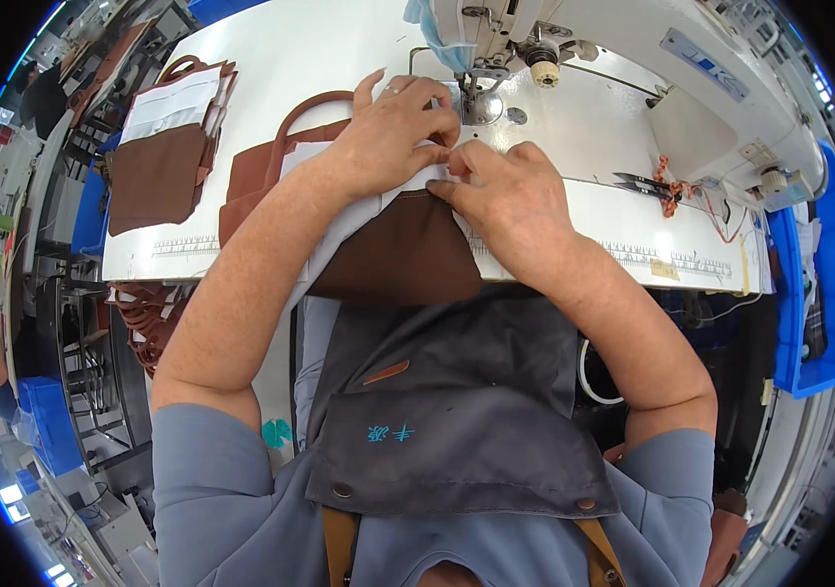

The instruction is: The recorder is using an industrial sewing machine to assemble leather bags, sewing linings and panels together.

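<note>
At the far left of the frame, low down, is a blue bin. In the upper left, a pile of brown and white pieces lies on the white tabletop. A bunch of red-brown straps hangs in a heap just below the front edge. A ruler strip runs along that edge.

Next comes a red-brown piece with a round loop handle, partly under the left arm. The left hand, with a ring on one finger, is near the top middle. Its fingers are bent over the white cloth; I cannot tell if its grip is pinching, because the tips hide it.

The brown cloth is in the middle, joined to the white cloth along its top, and its bottom part hangs past the tabletop edge. Below it is a dark gray apron. The right hand is just right of the middle. Its grip pinches the white cloth between thumb and finger, close to the left hand.

Just above the hands is the metal foot of a big white sewing machine. Further right lie black snips with orange string. At the far right is another blue bin.
</note>
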A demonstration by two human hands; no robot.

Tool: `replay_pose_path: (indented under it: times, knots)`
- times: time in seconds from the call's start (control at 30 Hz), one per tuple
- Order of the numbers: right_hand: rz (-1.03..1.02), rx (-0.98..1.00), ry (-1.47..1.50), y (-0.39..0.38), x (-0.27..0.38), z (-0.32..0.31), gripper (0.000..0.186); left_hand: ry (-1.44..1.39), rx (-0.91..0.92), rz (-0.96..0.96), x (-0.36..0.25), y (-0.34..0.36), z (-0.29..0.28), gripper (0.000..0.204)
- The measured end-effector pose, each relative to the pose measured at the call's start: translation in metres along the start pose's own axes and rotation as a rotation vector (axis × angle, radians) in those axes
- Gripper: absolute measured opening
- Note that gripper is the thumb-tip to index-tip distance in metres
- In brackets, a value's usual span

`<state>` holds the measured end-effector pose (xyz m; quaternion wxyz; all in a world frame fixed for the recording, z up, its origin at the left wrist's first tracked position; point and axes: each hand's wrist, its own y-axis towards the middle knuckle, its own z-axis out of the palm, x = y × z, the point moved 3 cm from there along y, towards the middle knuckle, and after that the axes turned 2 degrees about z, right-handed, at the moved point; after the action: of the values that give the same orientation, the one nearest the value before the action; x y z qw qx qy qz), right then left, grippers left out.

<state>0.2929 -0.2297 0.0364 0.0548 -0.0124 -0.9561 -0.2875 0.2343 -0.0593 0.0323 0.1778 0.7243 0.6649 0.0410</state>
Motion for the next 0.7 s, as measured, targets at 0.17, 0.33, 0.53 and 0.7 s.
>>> replay_pose_path:
  times: [0.17, 0.33, 0.53, 0.7]
  knots:
    - [-0.054, -0.007, 0.043, 0.009, -0.012, 0.001, 0.021, -0.114, -0.020, -0.064, 0.016, 0.004, 0.006, 0.013]
    - [-0.053, 0.029, 0.094, 0.009, -0.021, 0.000, 0.022, -0.165, -0.236, -0.105, 0.015, 0.011, 0.005, 0.010]
    - [-0.015, 0.071, 0.128, 0.010, -0.027, -0.003, 0.023, 0.073, -0.064, 0.110, -0.008, -0.006, -0.026, 0.026]
    - [-0.009, 0.084, 0.133, 0.015, -0.030, -0.005, 0.024, -0.107, -0.089, 0.020, -0.002, -0.028, -0.012, 0.036]
